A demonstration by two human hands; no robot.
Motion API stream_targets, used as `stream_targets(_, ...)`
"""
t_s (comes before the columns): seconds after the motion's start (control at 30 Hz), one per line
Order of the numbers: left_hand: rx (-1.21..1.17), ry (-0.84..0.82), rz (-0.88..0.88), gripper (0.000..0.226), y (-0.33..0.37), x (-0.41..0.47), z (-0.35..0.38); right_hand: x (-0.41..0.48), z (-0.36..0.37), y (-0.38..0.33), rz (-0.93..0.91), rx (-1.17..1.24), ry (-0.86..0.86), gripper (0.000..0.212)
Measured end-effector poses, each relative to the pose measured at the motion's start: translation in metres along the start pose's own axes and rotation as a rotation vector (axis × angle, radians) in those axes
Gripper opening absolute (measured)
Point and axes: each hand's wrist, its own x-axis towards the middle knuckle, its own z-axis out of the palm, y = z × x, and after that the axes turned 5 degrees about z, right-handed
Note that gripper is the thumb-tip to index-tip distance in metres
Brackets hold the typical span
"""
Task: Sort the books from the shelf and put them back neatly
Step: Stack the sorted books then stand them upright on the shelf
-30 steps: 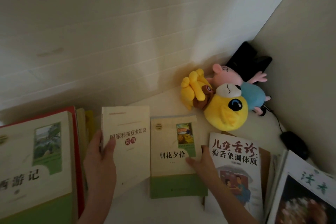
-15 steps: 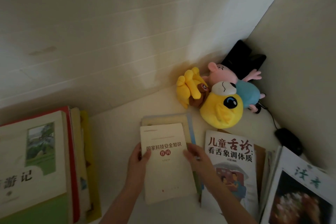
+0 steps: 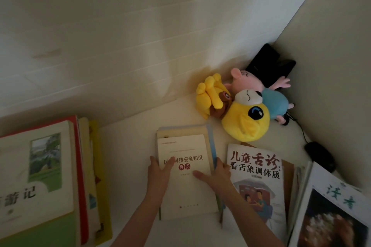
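Observation:
A cream book with red and dark title print [image 3: 186,186] lies on top of a small stack [image 3: 180,129] in the middle of the white surface. The edges of the books under it show at the top and right. My left hand [image 3: 158,176] grips the stack's left edge with its thumb on the cover. At the right edge my right hand [image 3: 217,173] does the same, thumb laid across the cover. A tall pile of books [image 3: 36,176] sits at the left, its top book green and white.
Right of the stack lies a book with a large red title [image 3: 255,166], then a tilted magazine [image 3: 331,206]. A yellow plush [image 3: 245,120] and a pink pig plush [image 3: 251,81] lie in the corner by a black object [image 3: 267,62]. A black mouse [image 3: 319,155] sits by the right wall.
My left hand carried the cream book rightward and laid it over the green-banded book. Both hands now hold the stack's two sides.

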Motion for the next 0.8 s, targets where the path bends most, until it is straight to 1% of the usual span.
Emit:
stream_targets(0.07,-0.052,0.012,-0.054,0.092,0.004,0.009,-0.003,0.001,0.0,-0.003,0.01,-0.029,0.01,0.105)
stream_targets(0.1,-0.058,-0.007,-0.071,0.1,0.005,0.012,-0.006,0.001,0.0,-0.002,0.014,-0.025,0.013,0.105)
stream_targets(0.17,-0.033,-0.031,-0.059,0.119,-0.003,0.024,-0.007,0.002,0.0,0.0,0.006,0.01,0.017,0.105)
stream_targets(0.23,0.01,-0.009,-0.052,0.124,-0.016,0.035,-0.003,0.004,0.001,0.007,-0.002,0.07,0.023,0.104)
stream_targets(0.33,0.055,0.022,-0.032,0.118,-0.014,0.032,0.0,0.004,0.001,0.012,-0.034,0.132,0.027,0.103)
stream_targets(0.4,0.024,0.054,-0.011,0.112,-0.006,0.024,0.004,0.005,0.001,0.014,-0.049,0.143,0.006,0.1)
stream_targets(0.5,-0.096,0.072,0.045,0.076,0.002,0.008,0.007,0.008,-0.004,0.013,-0.048,0.17,-0.035,0.102)
stream_targets(0.57,-0.173,0.035,0.059,0.064,0.001,0.003,0.005,0.012,-0.013,0.012,-0.014,0.226,-0.119,0.108)
stream_targets(0.63,-0.232,0.009,0.091,0.06,0.004,-0.003,-0.003,0.015,-0.027,0.008,-0.013,0.377,-0.227,0.109)
stream_targets(0.67,-0.251,0.001,0.115,0.057,0.007,-0.006,-0.008,0.016,-0.034,0.005,-0.026,0.453,-0.28,0.118)
stream_targets(0.7,-0.263,-0.016,0.14,0.055,0.011,-0.01,-0.013,0.019,-0.041,0.001,-0.043,0.505,-0.327,0.131)
stream_targets(0.73,-0.264,-0.031,0.166,0.053,0.015,-0.014,-0.017,0.018,-0.047,-0.005,-0.062,0.53,-0.381,0.136)
stream_targets(0.77,-0.248,-0.049,0.204,0.053,0.02,-0.017,-0.021,0.017,-0.052,-0.012,-0.113,0.538,-0.44,0.131)
stream_targets(0.8,-0.228,-0.067,0.241,0.054,0.025,-0.019,-0.026,0.014,-0.056,-0.018,-0.177,0.53,-0.478,0.118)
